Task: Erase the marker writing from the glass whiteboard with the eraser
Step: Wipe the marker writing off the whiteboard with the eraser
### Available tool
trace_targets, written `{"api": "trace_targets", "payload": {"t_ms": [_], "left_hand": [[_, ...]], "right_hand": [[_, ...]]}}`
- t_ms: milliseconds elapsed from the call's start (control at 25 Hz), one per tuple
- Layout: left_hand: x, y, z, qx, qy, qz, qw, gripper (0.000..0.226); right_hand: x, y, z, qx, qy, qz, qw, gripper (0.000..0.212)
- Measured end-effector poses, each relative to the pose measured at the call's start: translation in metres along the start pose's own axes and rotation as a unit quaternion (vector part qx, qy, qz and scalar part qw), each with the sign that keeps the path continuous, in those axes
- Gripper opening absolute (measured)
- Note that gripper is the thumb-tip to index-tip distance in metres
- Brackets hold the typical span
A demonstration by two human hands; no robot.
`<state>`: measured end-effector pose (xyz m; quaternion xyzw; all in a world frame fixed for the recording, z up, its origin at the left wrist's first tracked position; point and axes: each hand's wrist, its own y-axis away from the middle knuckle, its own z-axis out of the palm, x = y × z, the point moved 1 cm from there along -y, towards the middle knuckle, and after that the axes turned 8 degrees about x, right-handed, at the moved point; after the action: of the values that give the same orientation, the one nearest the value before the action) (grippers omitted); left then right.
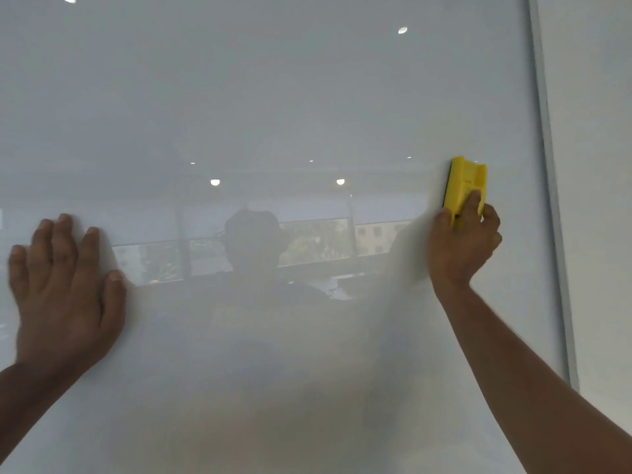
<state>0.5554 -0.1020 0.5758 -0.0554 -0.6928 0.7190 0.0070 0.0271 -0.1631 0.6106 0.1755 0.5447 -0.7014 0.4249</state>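
Observation:
The glass whiteboard (273,97) fills almost the whole view, white and glossy, and I see no marker writing on it. My right hand (460,246) grips a yellow eraser (465,184) with a dark pad, held upright with the pad against the glass near the board's right edge. My left hand (65,285) lies flat on the glass at the left, fingers spread and holding nothing.
The board's pale frame (547,165) runs down the right side, with a plain white wall (598,200) beyond it. The glass reflects ceiling lights, windows and a person's dim outline.

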Motion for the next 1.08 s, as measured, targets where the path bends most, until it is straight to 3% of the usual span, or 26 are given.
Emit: {"api": "trace_targets", "payload": {"t_ms": [120, 240, 320, 400, 480, 560, 640, 680, 760, 840, 960, 1040, 1080], "left_hand": [[0.025, -0.004, -0.022, 0.006, -0.012, 0.0, 1.0, 0.063], [0.031, -0.006, -0.03, 0.001, -0.014, 0.008, 1.0, 0.059], [0.024, -0.003, -0.031, -0.009, 0.006, 0.008, 1.0, 0.055], [0.012, 0.002, -0.035, -0.017, 0.018, 0.037, 0.999, 0.052], [0.001, 0.006, -0.042, -0.018, 0.031, 0.05, 0.998, 0.051], [-0.002, 0.013, -0.053, -0.016, 0.073, 0.062, 0.995, 0.05], [0.011, 0.034, -0.064, -0.002, 0.122, 0.114, 0.986, 0.045], [0.023, 0.048, -0.068, -0.009, 0.145, 0.153, 0.978, 0.043], [0.047, 0.068, -0.069, -0.046, 0.174, 0.213, 0.96, 0.051], [0.06, 0.06, -0.061, -0.07, 0.151, 0.223, 0.961, 0.063], [0.06, 0.023, -0.048, -0.021, 0.071, 0.232, 0.97, 0.053], [0.055, 0.01, -0.04, 0.004, 0.051, 0.257, 0.965, 0.045], [0.052, 0.008, -0.036, 0.01, 0.055, 0.274, 0.96, 0.043]], "right_hand": [[-0.06, 0.048, 0.003, -0.05, -0.036, -0.186, 0.981, 0.057], [-0.114, 0.114, 0.004, -0.115, -0.1, -0.388, 0.909, 0.055], [-0.129, 0.184, -0.007, -0.187, -0.134, -0.502, 0.834, 0.043], [-0.113, 0.251, -0.027, -0.313, -0.169, -0.571, 0.739, 0.02], [-0.078, 0.301, -0.052, -0.375, -0.196, -0.656, 0.625, 0.024], [-0.049, 0.32, -0.066, -0.381, -0.201, -0.698, 0.572, 0.035], [-0.053, 0.314, -0.061, -0.376, -0.213, -0.686, 0.585, 0.038], [-0.066, 0.307, -0.056, -0.366, -0.218, -0.667, 0.611, 0.039], [-0.097, 0.286, -0.042, -0.342, -0.207, -0.6, 0.693, 0.044], [-0.129, 0.264, -0.032, -0.301, -0.185, -0.547, 0.759, 0.046], [-0.148, 0.256, -0.025, -0.342, -0.181, -0.485, 0.784, 0.064], [-0.136, 0.245, -0.023, -0.389, -0.217, -0.397, 0.802, 0.078], [-0.128, 0.235, -0.02, -0.372, -0.237, -0.357, 0.824, 0.078]]}}
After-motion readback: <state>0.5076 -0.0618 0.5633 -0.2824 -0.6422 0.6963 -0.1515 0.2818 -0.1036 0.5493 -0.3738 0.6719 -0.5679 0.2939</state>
